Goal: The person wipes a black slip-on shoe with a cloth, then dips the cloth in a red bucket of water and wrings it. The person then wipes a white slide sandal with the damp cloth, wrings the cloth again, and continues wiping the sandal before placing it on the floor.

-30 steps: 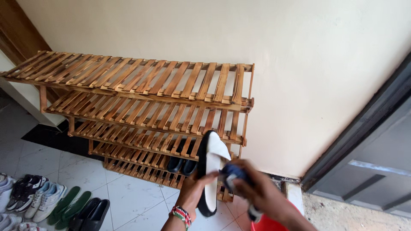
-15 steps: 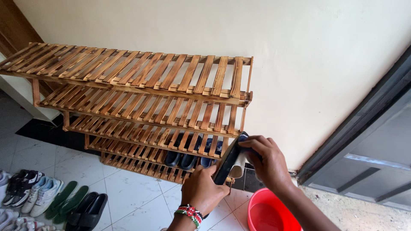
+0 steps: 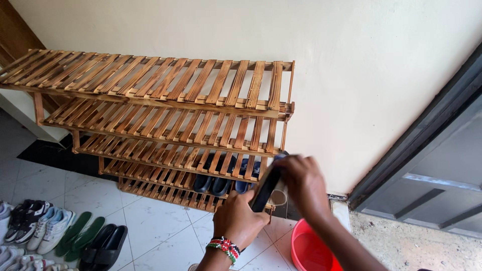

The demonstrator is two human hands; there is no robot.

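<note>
The black-soled shoe [image 3: 266, 186] stands edge-on between both hands, in front of the right end of the wooden shoe rack [image 3: 150, 85]. A second ago its white inner face showed; now only the dark sole edge does. The left hand [image 3: 241, 221] grips its near end; the right hand [image 3: 304, 185], fingers curled on a blue cloth [image 3: 281, 156], has shifted to its far end. A red basin [image 3: 306, 248] sits below right; more footwear [image 3: 65, 236] lies on the tiles at near left.
</note>
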